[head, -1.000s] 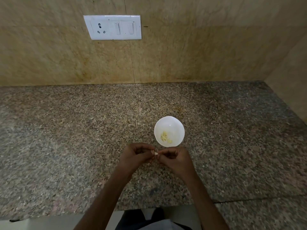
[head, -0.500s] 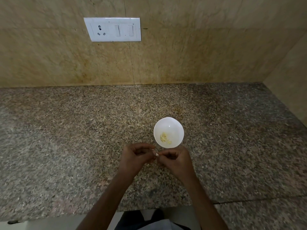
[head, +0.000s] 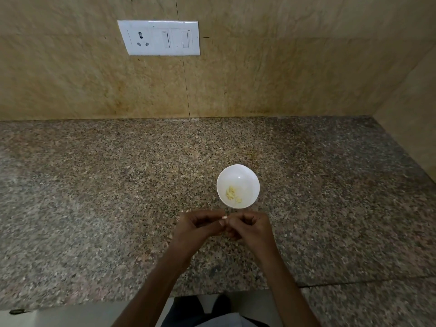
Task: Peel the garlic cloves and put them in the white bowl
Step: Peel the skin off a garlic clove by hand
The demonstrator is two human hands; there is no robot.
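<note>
Together — left hand (head: 197, 227) and right hand (head: 253, 228) pinch clove (head: 224, 217).

Dim warm light, wide-angle edge bending, soft focus, no glare

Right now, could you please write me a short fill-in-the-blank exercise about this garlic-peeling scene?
1. The peeled garlic pieces lie inside the ____ bowl.
2. The garlic clove is pinched by ____ of the person's hands, the left hand and the right hand.
3. The switch plate is fixed to the ____ behind the counter.
Missing words: white; both; wall.
</note>
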